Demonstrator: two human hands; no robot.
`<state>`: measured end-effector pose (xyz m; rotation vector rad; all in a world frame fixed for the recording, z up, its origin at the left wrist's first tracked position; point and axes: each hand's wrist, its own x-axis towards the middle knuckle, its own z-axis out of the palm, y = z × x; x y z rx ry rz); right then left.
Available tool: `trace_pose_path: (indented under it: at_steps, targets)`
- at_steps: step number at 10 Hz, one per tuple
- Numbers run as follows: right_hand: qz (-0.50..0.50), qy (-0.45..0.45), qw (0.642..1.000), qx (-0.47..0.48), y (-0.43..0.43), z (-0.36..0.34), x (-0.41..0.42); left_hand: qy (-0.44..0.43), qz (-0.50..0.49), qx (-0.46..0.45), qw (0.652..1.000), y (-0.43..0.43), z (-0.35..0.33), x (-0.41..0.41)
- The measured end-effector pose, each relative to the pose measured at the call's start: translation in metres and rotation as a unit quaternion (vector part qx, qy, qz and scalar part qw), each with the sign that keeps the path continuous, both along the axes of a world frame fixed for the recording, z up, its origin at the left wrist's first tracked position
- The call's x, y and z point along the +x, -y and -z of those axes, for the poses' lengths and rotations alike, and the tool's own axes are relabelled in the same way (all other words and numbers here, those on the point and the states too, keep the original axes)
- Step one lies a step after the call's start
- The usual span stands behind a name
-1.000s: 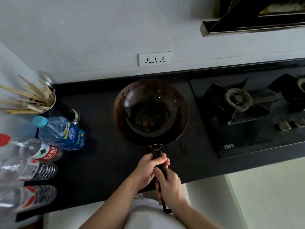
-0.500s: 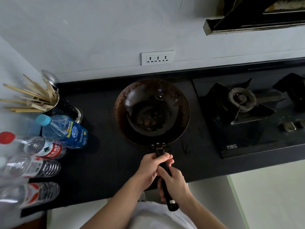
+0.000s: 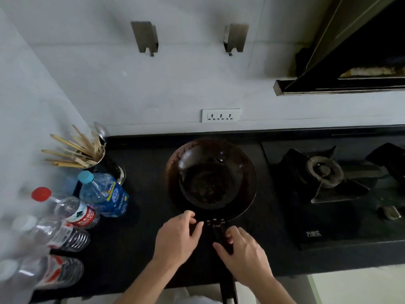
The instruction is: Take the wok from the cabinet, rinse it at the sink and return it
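A dark, rust-stained wok sits on the black countertop, its long black handle pointing toward me. My right hand holds the handle just behind the rivets, with the thumb across it and the fingers on its right side. My left hand is off the handle; its relaxed, spread fingers reach the wok's near rim to the left of the rivets. The handle's far end runs under my right wrist to the counter's front edge.
A gas stove lies right of the wok under a range hood. Several water bottles and a cup of chopsticks crowd the counter's left end. A wall socket and two metal brackets are on the wall.
My left hand has let go of the handle and opened beside the rim. My right hand slid up the handle toward the rivets. The view tilted upward.
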<state>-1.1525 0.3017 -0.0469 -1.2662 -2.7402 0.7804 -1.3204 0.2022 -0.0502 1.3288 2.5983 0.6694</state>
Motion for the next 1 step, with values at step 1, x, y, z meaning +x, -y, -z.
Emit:
trace_pose_path:
  at_steps: [1]
  targets:
    - [-0.031,-0.040,0.995,0.089,-0.0153,-0.0008,-0.0103,-0.062,0.030,0.040,0.997,-0.0109,-0.0186,-0.0086]
